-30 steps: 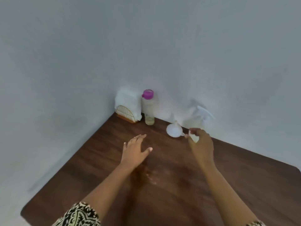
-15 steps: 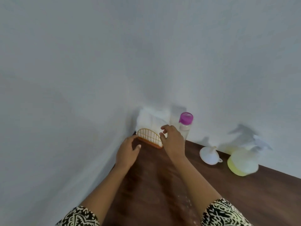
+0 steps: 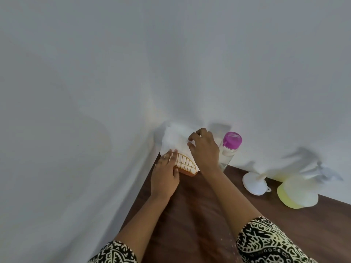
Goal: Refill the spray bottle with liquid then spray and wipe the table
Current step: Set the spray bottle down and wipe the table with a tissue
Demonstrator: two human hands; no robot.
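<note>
where the black-and-cream patterned sleeves [image 3: 266, 242] end at the near edge, both forearms reach over the dark wooden table [image 3: 199, 215] toward its far corner. off to the right, well apart from both hands, the spray bottle [image 3: 296, 192] sits on the table by the wall, blurred, with pale yellow liquid low in it, and a white funnel [image 3: 253, 184] lies just beside it. the left hand [image 3: 165, 179] rests against the gold wire napkin holder [image 3: 185, 165], its fingers [image 3: 168, 157] nearly straight on the wire. the right hand [image 3: 205, 149] pinches the white napkins [image 3: 174, 141] standing in the holder. a clear bottle with a purple cap [image 3: 230, 147] stands behind that hand, against the wall [image 3: 171, 63].
</note>
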